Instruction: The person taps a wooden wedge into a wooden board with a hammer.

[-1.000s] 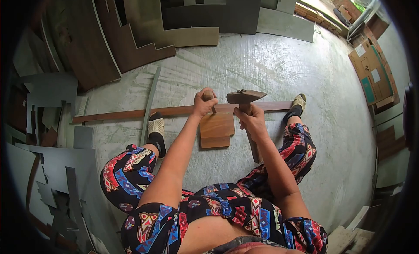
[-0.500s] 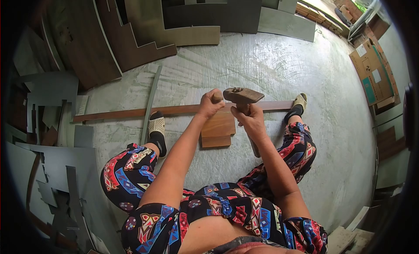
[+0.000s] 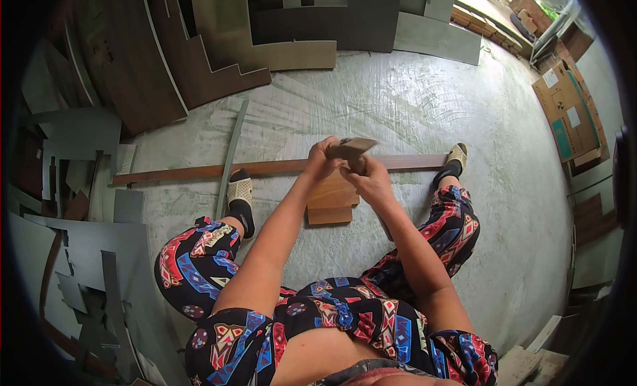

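My left hand (image 3: 320, 159) is closed around a round wooden handle, which looks like a chisel's; its blade is hidden below the fist. My right hand (image 3: 370, 181) grips the shaft of a hammer (image 3: 358, 146) with a heavy, wedge-like brown head. That head is slightly blurred and overlaps the top of my left fist, over the handle end. Beneath both hands runs a long narrow wooden strip (image 3: 279, 167), lying across a stack of brown wooden blocks (image 3: 330, 215) on the floor.
My slippered feet (image 3: 240, 190) stand either side of the blocks, by the strip. A thin grey-green bar (image 3: 232, 154) crosses the strip at left. Cut panels (image 3: 292, 54) lean at the back, with offcuts (image 3: 93, 253) piled left. A cardboard box (image 3: 567, 110) stands at right.
The hammer has come left and down, from beside my left fist to over its top. My right hand has moved left with it. My left hand stays nearly in place.
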`<state>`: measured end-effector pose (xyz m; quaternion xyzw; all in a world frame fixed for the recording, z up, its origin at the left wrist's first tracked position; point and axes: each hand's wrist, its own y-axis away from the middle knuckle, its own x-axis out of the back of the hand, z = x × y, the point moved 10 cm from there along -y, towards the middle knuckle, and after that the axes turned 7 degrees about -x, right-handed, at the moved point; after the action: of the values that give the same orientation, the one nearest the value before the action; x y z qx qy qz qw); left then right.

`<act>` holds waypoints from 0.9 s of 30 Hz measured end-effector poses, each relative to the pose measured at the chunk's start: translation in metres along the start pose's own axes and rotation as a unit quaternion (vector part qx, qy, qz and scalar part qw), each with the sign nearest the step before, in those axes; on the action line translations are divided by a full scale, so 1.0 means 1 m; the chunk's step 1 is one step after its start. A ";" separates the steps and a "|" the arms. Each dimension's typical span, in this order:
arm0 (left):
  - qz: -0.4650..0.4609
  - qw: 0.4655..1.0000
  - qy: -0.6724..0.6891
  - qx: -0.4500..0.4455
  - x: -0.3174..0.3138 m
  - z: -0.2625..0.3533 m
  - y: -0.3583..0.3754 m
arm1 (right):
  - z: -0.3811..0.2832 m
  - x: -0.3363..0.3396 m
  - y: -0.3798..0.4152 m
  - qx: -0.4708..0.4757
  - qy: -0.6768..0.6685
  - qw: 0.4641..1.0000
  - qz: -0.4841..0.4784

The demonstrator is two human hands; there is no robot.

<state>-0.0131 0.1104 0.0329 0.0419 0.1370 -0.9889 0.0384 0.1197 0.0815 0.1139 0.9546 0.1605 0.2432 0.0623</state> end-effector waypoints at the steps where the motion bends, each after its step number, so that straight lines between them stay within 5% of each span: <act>1: -0.009 0.999 -0.033 -0.017 0.001 -0.002 -0.001 | 0.006 -0.004 -0.004 -0.017 0.022 1.000 -0.014; 5: -0.003 1.000 0.028 -0.002 0.001 -0.014 0.000 | 0.001 0.001 0.001 -0.026 0.010 0.999 -0.024; 10: -0.002 0.998 -0.066 -0.004 0.002 -0.014 -0.002 | -0.010 0.004 0.005 0.019 -0.042 0.999 0.005; 13: -0.004 0.996 -0.074 -0.042 -0.004 -0.003 -0.004 | 0.004 -0.002 -0.006 -0.014 -0.018 1.000 -0.007; 17: 0.009 0.989 -0.135 -0.050 0.004 0.004 -0.001 | 0.006 -0.003 0.004 -0.075 -0.155 0.984 -0.052; 24: 0.178 0.983 0.041 0.035 0.079 -0.011 0.008 | 0.018 0.015 0.005 -0.069 -0.220 0.973 -0.030; 27: 0.151 0.988 0.020 0.032 0.076 -0.010 0.006 | 0.017 0.020 0.006 -0.062 -0.219 0.973 -0.024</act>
<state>-0.0871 0.1024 0.0145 0.0827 0.0977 -0.9747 0.1830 0.1462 0.0821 0.1097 0.9749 0.1499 0.0360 0.1608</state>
